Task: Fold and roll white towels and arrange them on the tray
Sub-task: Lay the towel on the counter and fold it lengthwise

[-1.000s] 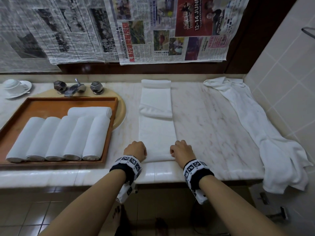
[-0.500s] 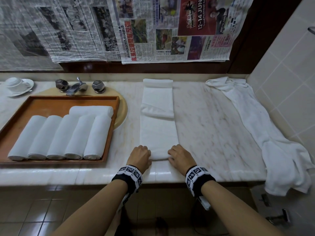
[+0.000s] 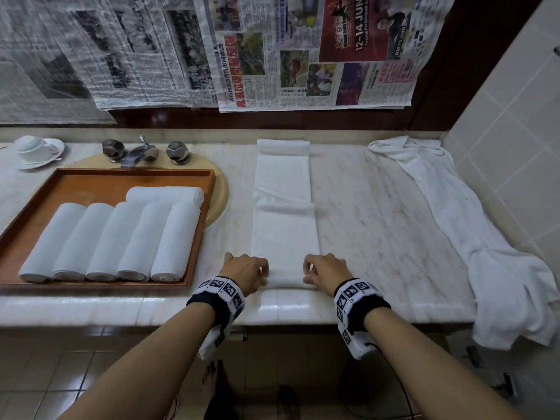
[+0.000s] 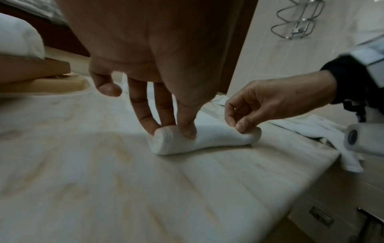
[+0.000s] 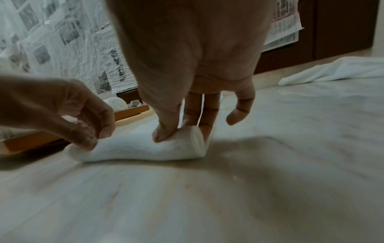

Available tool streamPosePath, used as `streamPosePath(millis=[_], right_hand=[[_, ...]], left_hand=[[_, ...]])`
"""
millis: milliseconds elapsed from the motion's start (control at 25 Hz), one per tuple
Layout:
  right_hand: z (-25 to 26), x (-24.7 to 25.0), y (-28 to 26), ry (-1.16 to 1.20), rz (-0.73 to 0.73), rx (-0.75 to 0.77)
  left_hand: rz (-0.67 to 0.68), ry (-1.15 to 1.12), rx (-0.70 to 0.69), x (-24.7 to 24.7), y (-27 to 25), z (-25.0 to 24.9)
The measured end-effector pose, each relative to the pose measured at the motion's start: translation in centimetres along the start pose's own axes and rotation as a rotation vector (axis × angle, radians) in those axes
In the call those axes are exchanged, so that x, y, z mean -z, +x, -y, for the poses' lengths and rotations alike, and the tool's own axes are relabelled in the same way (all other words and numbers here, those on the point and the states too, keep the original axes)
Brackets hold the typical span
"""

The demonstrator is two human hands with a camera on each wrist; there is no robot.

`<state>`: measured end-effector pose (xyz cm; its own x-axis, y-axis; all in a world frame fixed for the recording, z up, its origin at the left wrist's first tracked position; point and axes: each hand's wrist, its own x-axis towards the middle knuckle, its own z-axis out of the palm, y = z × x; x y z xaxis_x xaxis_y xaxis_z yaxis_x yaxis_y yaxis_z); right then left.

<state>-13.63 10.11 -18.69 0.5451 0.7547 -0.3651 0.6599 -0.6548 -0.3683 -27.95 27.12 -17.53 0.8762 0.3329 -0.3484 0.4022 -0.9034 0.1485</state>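
A long folded white towel (image 3: 284, 213) lies lengthwise on the marble counter (image 3: 378, 213), and its near end is wound into a small roll (image 3: 286, 281). My left hand (image 3: 247, 272) pinches the roll's left end (image 4: 216, 136) between thumb and fingers (image 4: 151, 126). At the other end my right hand (image 3: 322, 269) pinches the roll (image 5: 145, 149) the same way, thumb in front (image 5: 164, 134). The wooden tray (image 3: 106, 180) at left holds several rolled towels (image 3: 115, 241), one lying crosswise behind the row.
A loose white towel (image 3: 472, 237) sprawls along the right side and hangs over the counter's front edge. Taps (image 3: 142, 151) and a cup on a saucer (image 3: 36, 148) stand behind the tray. Newspaper covers the back wall; a tiled wall closes the right.
The towel's near end, flat a second ago, is now turned over into a small roll. Both hands have come inward onto its ends.
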Motion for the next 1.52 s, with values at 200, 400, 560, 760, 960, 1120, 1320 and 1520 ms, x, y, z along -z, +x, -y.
streamPosePath(millis=[200,400,560,760,960,1120,1320,1520], right_hand=[[0.7,-0.3,0.0,-0.158,-0.148,0.009],[1.2,-2.0,-0.7,-0.057,-0.219,0.212],[0.4,-2.2,-0.6,-0.102,-0.154,0.279],[0.3,-2.2,-0.1,-0.116,-0.165,0.286],[0.0,-1.5,-0.2,-0.104,-0.079,0.277],[-0.2,-0.4,-0.6,0.097,-0.023,0.14],[0.4,1.0,0.1,0.125,-0.053,0.058],[1.8,-0.5,0.2,-0.036,-0.173,0.12]], left_hand=[[-0.044,0.003,0.097,0.2,0.9,-0.7],[-0.118,-0.043,-0.012,-1.9,0.4,-2.3],[-0.148,-0.129,-0.026,-2.6,-0.2,-2.3],[-0.171,-0.06,-0.039,-3.1,0.2,-1.9],[-0.162,0.064,-0.134,-2.9,0.4,-1.4],[-0.092,-0.018,-0.203,-2.5,0.0,-0.5],[-0.052,-0.18,-0.077,-1.1,0.9,-0.7],[-0.149,-0.102,-0.014,-1.1,1.7,-2.1]])
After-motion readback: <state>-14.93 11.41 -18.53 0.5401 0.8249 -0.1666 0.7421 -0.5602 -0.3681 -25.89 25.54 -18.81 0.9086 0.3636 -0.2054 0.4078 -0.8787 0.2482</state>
